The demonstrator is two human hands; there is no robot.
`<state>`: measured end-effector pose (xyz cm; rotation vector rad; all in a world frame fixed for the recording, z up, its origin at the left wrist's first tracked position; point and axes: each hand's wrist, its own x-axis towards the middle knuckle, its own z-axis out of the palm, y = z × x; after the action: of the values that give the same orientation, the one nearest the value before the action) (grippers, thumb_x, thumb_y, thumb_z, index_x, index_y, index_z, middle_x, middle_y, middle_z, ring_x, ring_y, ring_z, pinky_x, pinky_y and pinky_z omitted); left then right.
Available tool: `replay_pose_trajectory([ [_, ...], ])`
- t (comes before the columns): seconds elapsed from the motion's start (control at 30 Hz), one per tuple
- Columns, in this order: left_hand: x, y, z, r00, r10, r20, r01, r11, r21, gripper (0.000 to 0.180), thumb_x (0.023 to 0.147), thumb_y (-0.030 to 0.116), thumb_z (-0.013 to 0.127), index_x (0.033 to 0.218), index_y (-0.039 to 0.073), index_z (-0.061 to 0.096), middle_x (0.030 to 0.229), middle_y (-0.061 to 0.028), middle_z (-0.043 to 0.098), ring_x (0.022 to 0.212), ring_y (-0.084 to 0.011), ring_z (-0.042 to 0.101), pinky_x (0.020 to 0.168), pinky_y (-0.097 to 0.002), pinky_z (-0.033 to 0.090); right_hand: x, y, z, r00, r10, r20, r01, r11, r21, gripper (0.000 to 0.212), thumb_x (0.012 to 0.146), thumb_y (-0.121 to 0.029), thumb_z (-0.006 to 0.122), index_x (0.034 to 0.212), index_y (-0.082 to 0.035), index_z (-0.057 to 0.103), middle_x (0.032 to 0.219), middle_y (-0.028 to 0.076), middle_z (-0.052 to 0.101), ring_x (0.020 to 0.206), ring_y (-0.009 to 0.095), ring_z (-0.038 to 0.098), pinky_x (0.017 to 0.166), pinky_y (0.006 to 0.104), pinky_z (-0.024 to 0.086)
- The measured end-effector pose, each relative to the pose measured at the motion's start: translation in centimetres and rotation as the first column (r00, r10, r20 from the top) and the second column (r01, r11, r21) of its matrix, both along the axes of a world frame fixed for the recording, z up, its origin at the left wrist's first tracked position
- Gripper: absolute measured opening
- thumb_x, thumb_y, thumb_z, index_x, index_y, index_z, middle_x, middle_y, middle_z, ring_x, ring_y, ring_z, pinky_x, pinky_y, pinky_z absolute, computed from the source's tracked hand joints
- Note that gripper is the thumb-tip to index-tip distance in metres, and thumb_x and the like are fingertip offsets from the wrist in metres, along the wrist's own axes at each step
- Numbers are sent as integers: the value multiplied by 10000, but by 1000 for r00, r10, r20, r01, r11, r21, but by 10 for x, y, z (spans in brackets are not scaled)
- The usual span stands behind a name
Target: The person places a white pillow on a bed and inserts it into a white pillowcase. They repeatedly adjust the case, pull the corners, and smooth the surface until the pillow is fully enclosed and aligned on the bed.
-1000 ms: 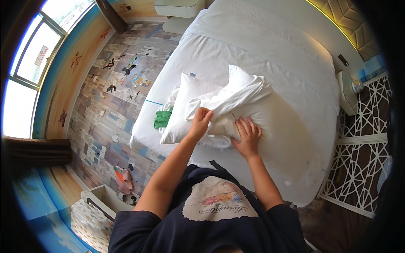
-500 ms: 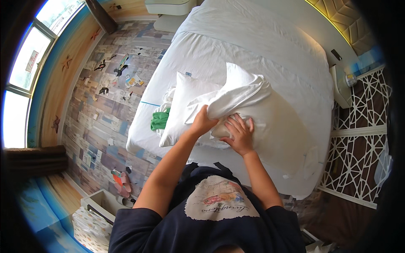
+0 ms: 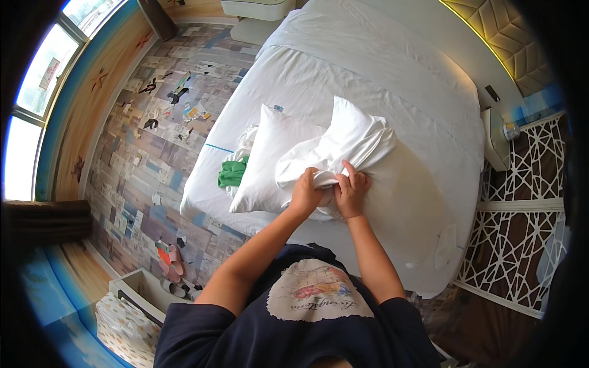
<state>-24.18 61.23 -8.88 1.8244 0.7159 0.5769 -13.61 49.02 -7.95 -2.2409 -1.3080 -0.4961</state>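
My left hand (image 3: 306, 194) grips the near edge of a bunched white pillowcase (image 3: 302, 161). Close by on the right, my right hand (image 3: 351, 192) pinches the same edge, its fingers bent into the fabric. The case lies loosely gathered over a white pillow (image 3: 347, 114), whose far corner sticks up; how far the case covers it is hard to make out. Left of it, a second white pillow (image 3: 264, 138) rests flat on the bed. A green cloth (image 3: 232, 174) lies beside that pillow, on crumpled white fabric.
Beneath everything is a wide bed with a white sheet (image 3: 392, 73). Scraps and small items litter the floor (image 3: 132, 162) on the left, with pink slippers (image 3: 172, 260) nearer me. An open drawer (image 3: 150, 288) stands lower left, and a white lattice screen (image 3: 509, 245) is at right.
My right hand has gone from lying spread on the pillow to gripping the case's edge. My left hand has come nearer and rightward, drawing the fabric toward me.
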Motion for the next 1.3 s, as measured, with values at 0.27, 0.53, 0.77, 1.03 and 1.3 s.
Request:
replay_pose_trajectory([
  [0.27, 2, -14, 6, 996, -60, 65, 57, 997, 52, 324, 707, -66, 617, 1025, -17, 581, 1023, -239, 600, 1007, -458, 561, 919, -465, 473, 1, 11, 20, 999, 8, -37, -6, 999, 32, 208, 846, -226, 679, 1052, -224, 648, 1135, -77, 650, 929, 222, 499, 919, 457, 356],
  [0.53, -3, 1, 18, 990, -139, 37, 123, 950, 287, 372, 681, -77, 642, 1041, 11, 620, 1033, -197, 587, 1010, -421, 581, 880, -469, 510, 20, 2, -4, 991, 113, -67, -103, 984, 143, 209, 751, -75, 656, 932, -171, 615, 1024, -14, 612, 885, 287, 508, 838, 460, 379],
  [0.77, -5, -19, 10, 947, -285, 148, 188, 867, 462, 329, 713, -100, 597, 1021, 9, 554, 1041, -172, 586, 1174, -392, 581, 1157, -513, 379, 25, -6, -1, 985, 104, -138, -97, 993, 60, 103, 815, -171, 642, 914, -184, 615, 948, -44, 617, 887, 265, 503, 875, 462, 342],
  [1.03, -4, -7, -3, 982, -183, -42, 173, 800, 575, 194, 755, 53, 613, 936, 47, 543, 955, -125, 557, 997, -345, 585, 927, -449, 477, 7, -3, 19, 977, 54, 208, -64, 997, 44, 64, 869, -159, 641, 879, -189, 697, 1165, -64, 677, 1113, 224, 506, 939, 432, 340],
  [1.3, -3, -7, 20, 992, -62, 108, -26, 742, 670, 267, 692, 12, 633, 944, 50, 553, 1082, -106, 589, 1075, -342, 563, 961, -473, 434, 25, -4, 12, 942, 335, -37, -335, 942, -1, 154, 860, -105, 601, 1009, -134, 628, 969, 20, 638, 1026, 232, 614, 991, 443, 394],
])
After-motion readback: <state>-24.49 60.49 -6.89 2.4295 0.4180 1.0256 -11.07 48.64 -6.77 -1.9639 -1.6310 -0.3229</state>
